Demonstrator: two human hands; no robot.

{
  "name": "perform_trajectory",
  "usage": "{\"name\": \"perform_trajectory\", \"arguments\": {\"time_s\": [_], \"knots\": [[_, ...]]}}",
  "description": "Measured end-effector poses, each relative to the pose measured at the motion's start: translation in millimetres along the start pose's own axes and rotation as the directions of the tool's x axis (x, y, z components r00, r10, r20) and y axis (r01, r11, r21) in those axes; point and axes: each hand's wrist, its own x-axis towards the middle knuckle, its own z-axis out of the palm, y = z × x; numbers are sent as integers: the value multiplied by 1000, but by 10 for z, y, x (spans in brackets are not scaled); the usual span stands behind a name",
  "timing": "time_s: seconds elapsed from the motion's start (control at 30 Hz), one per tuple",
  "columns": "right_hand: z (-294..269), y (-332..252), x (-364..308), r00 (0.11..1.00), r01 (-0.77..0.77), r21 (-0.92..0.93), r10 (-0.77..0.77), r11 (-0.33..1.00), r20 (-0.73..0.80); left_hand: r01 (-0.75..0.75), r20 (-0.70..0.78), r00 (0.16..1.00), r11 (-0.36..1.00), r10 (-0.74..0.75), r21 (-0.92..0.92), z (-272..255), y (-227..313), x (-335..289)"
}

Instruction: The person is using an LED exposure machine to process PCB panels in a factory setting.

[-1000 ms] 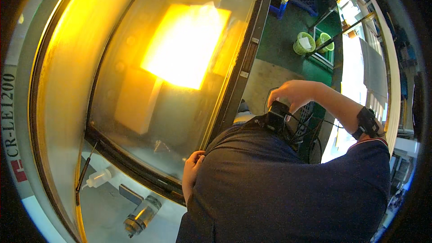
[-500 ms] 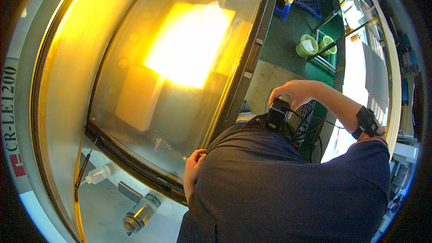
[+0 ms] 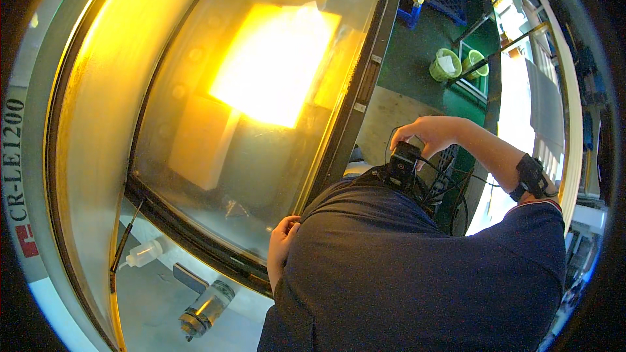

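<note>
At my waist, my right hand [image 3: 427, 133] has its thumb and fingers around a small black box-shaped device [image 3: 405, 160] with cables running from it. My left hand [image 3: 282, 241] rests at the near corner of the dark frame [image 3: 334, 156] of a large glass panel. Its fingers are curled, and my shirt partly covers them, so what they grip is hidden. Behind the glass [image 3: 251, 176], a dazzling white-yellow glow washes out the shape at its centre. A pale block [image 3: 202, 146] shows beside the glow.
Left of the frame lie a black rod-like tool [image 3: 122, 244], a white bottle with a nozzle [image 3: 143, 253], a flat dark rectangular thing [image 3: 190, 279] and a clear cylinder with a metal end [image 3: 207, 309]. Light-green baskets [image 3: 445, 65] stand on the right near a metal rack [image 3: 486, 58].
The black device at my waist has tilted slightly in my right hand. My left hand keeps its place, and the view has shifted only a little.
</note>
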Motion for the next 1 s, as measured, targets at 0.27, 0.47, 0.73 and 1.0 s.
{"name": "perform_trajectory", "arguments": {"time_s": [0.27, 0.47, 0.73, 1.0], "knots": [[14, 24, -9, 1000, -28, -32, 28, 999, -5, -10, -3, 1000, 999, 10, -35, 8, -108, 25], [39, 168, 33, 998, -61, 152, 60, 986, 8, -11, 6, 1000, 999, 11, -43, -12, -132, 42], [36, 165, 52, 998, -53, 196, 49, 979, 25, -20, -11, 1000, 998, 19, -59, -7, -148, 36], [51, 136, 29, 996, -93, 209, 90, 973, 25, -13, -33, 999, 999, 11, -33, 13, -23, 1]]}}
